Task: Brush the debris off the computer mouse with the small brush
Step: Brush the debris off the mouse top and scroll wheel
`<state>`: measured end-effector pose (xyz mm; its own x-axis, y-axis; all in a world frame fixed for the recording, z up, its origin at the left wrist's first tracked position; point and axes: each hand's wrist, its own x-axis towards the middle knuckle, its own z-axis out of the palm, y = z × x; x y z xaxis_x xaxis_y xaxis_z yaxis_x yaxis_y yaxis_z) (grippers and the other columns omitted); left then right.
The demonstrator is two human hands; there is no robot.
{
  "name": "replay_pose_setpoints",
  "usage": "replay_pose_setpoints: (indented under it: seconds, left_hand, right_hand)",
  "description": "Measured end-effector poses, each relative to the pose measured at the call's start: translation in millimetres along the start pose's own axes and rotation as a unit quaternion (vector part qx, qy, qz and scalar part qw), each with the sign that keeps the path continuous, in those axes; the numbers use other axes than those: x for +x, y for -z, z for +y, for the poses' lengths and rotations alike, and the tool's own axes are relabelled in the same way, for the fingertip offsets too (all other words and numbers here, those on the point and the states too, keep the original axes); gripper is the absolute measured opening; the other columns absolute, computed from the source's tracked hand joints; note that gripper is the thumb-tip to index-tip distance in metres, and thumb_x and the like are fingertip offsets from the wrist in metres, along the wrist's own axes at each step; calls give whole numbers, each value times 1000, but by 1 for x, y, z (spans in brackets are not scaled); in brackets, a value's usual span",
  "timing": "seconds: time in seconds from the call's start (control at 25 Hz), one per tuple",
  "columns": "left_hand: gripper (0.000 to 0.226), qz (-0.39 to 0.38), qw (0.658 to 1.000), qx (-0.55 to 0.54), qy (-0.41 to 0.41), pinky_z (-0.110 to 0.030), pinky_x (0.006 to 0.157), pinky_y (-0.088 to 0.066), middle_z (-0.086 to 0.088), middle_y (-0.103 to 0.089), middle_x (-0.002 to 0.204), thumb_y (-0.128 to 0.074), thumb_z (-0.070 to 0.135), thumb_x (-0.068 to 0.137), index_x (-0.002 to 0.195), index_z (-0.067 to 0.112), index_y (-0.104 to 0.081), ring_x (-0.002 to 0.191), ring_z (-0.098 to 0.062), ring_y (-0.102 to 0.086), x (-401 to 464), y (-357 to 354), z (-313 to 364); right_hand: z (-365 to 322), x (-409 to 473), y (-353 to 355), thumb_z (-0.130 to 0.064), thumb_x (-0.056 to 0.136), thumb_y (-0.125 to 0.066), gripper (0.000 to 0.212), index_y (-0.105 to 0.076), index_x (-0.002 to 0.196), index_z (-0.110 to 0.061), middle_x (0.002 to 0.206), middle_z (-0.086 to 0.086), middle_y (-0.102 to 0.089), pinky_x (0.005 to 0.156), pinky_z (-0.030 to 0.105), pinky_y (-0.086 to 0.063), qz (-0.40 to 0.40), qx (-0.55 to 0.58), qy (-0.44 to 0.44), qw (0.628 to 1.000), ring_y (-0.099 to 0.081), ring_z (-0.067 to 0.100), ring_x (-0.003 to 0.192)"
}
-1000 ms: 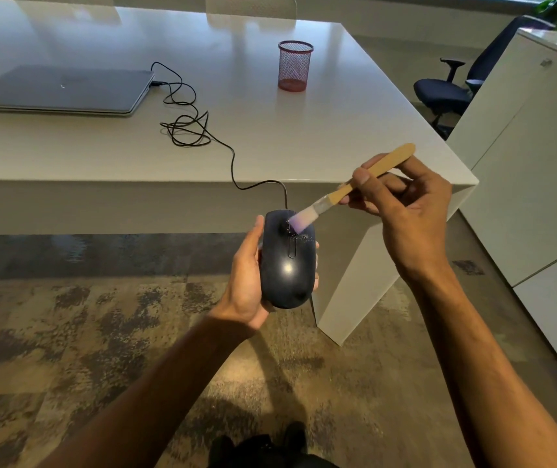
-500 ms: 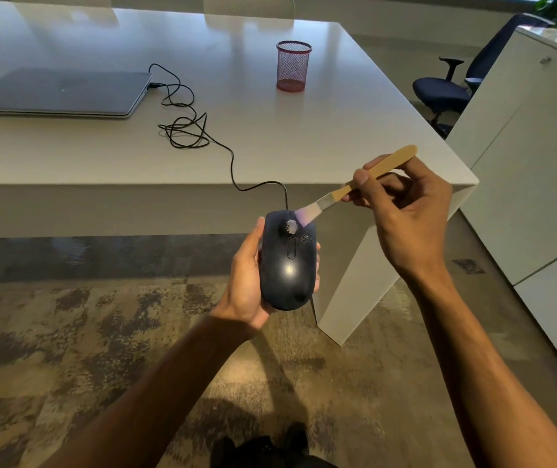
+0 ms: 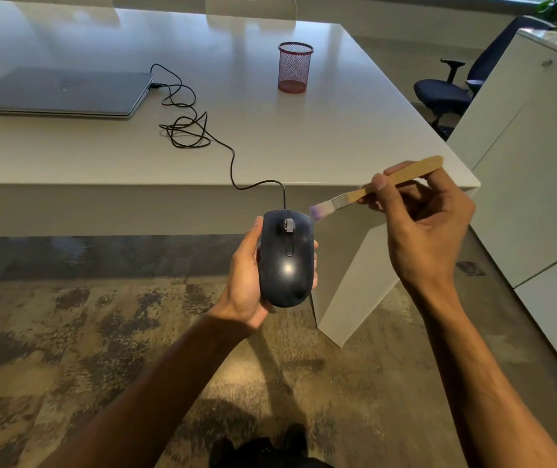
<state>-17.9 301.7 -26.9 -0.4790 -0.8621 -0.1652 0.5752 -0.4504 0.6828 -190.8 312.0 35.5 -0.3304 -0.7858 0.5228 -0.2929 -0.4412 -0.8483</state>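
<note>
So the dark, glossy oval computer mouse (image 3: 286, 265) is up in the air, out in front of the table edge and above the carpet, top side facing the camera with the scroll wheel at the far end. The left hand (image 3: 248, 282) cups it from below and the left, thumb along the left side and fingertips peeking round the right side, so it's properly gripped. Some pale specks sit around the wheel area, hard to make out.

The small flat brush with a pale wooden handle, metal ferrule and purplish bristles (image 3: 364, 194) is pinched at the handle by the right hand (image 3: 429, 228), thumb and fingers curled round it. The bristle tip is just off the mouse's upper right corner; I can't tell if it touches.

The thin black cable (image 3: 233, 160) runs from the mouse's front up over the white table (image 3: 337, 136), loops in a tangle, and goes to a closed grey laptop (image 3: 61, 92). A red mesh pen cup (image 3: 295, 67) stands further back. White cabinets (image 3: 533, 163) are on the right, with a dark blue office chair (image 3: 442, 92) behind.
</note>
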Motion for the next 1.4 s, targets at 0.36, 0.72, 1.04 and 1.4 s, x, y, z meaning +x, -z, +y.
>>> replay_pose_setpoints:
  seconds: [0.36,0.72,1.04,1.4]
  left_hand:
    - [70,4,1000,5,-10,-32,60,-57,-14,-63,92,-22,53,101,122,-5,-56,70,-20,-65,2,3,0]
    - [67,1,999,23,-22,-32,58,-55,-16,-64,90,-25,53,100,124,-1,-57,69,-22,-64,3,6,0]
    - [65,28,998,42,-43,-35,63,-55,-17,-63,97,-28,52,101,126,-1,-56,76,-24,-64,5,9,0]
    - [62,91,989,101,-56,-50,100,-50,-27,-60,133,-28,52,101,132,7,-58,119,-39,-61,3,8,-5]
  right_hand:
    - [3,-5,2,-6,94,-65,12,-63,106,-7,89,-4,-72,78,27,-63,-2,18,1,1000,-76,11,83]
    - [1,-8,9,-5,94,-64,7,-64,99,-10,79,-9,-75,75,25,-62,-10,60,-9,998,-76,9,78]
    - [-5,-21,8,-4,93,-66,14,-63,106,-7,86,-10,-71,78,27,-63,22,47,26,998,-75,12,84]
    - [-13,-68,-8,-5,84,-72,17,-63,98,-9,90,-11,-67,74,10,-56,-37,-37,136,989,-73,1,81]
